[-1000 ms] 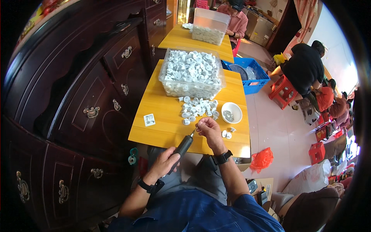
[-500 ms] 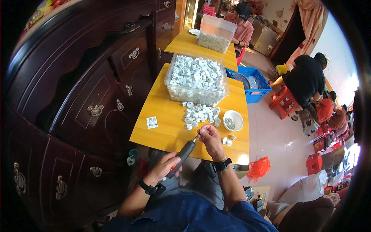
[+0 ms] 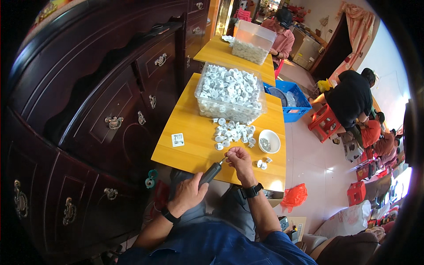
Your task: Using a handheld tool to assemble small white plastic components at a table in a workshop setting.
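My left hand (image 3: 191,193) is wrapped round a dark electric screwdriver (image 3: 210,172), its bit pointing up and away to the right. At the tip of that bit, my right hand (image 3: 239,160) pinches with thumb and forefinger; whatever is between them is too small to make out. Just beyond, a loose pile of small white plastic parts (image 3: 232,132) lies on the yellow table (image 3: 176,154). A white bowl (image 3: 274,136) with small metal pieces, probably screws, stands right of the pile. A few more white parts (image 3: 263,165) lie beside my right hand.
A clear bin (image 3: 260,115) heaped with white parts stands behind the pile. A second clear bin (image 3: 258,33) is farther back, near a seated person. A white card (image 3: 177,140) lies at left. Dark cabinets line the left; a blue crate (image 3: 300,108) and red stool (image 3: 324,123) are at right.
My left hand's grip on the screwdriver has shifted, with the fingers now lying further over its body. The whole view has moved slightly. My right hand stays pinched at the bit's tip.
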Tool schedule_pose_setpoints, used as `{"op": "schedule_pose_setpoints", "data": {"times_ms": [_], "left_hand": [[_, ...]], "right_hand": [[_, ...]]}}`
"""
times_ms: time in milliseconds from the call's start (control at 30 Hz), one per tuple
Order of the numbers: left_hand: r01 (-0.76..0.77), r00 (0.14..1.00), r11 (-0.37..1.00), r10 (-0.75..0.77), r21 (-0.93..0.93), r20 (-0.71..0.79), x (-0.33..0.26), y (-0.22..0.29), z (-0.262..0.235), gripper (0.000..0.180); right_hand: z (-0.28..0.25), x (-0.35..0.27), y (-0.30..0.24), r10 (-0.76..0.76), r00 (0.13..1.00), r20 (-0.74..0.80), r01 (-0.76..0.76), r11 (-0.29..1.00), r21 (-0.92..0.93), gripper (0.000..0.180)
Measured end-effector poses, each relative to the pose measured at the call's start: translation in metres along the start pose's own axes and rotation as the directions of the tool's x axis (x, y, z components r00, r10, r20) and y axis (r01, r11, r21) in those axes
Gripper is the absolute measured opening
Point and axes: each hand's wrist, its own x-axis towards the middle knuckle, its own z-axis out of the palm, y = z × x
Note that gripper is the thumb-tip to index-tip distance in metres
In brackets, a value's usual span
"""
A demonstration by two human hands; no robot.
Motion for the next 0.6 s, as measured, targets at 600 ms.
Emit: {"op": "schedule_pose_setpoints", "data": {"times_ms": [600], "left_hand": [[0.336, 0.930, 0.679, -0.128, -0.653, 0.346, 0.000, -0.020, -0.004, 0.022]], "right_hand": [[0.016, 0.002, -0.005, 0.030, 0.996, 0.083, -0.037, 0.996, 0.087, 0.011]]}}
